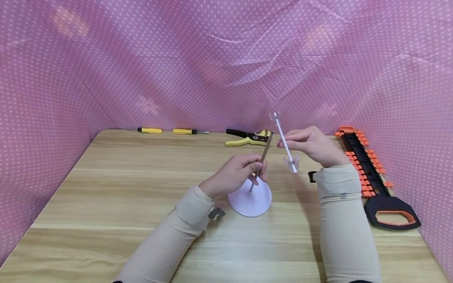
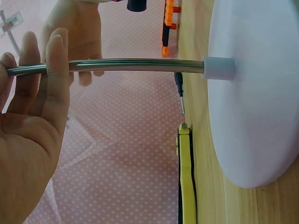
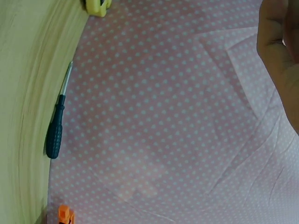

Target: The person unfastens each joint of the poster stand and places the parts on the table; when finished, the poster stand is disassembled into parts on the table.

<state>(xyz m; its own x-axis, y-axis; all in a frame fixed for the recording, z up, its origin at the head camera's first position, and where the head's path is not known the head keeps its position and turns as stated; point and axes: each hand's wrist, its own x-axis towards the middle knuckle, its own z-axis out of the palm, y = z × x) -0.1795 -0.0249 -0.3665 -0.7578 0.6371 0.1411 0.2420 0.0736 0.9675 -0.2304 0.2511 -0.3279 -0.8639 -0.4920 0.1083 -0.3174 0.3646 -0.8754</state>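
Observation:
A thin metal rod (image 1: pixel 267 146) rises at a tilt from a round white base (image 1: pixel 253 206) on the table. My left hand (image 1: pixel 233 173) pinches that rod between thumb and fingers; in the left wrist view the rod (image 2: pixel 140 65) fits into a short white collar (image 2: pixel 219 68) on the base. Up to the right, my right hand (image 1: pixel 315 147) grips a slim white stick (image 1: pixel 281 131) in its fingertips, held in the air at a slant. Clear plastic pieces (image 1: pixel 296 160) sit near both of its ends. The right wrist view shows only part of the right hand (image 3: pixel 278 60).
Yellow-and-black wire strippers (image 1: pixel 244 140) lie at the back, left of them two yellow-handled screwdrivers (image 1: pixel 152 130). A black rack with orange clips (image 1: pixel 369 161) and a handle lies along the right edge. A dark screwdriver (image 3: pixel 55 133) lies near the back. Pink dotted cloth (image 1: pixel 177 70) surrounds the table.

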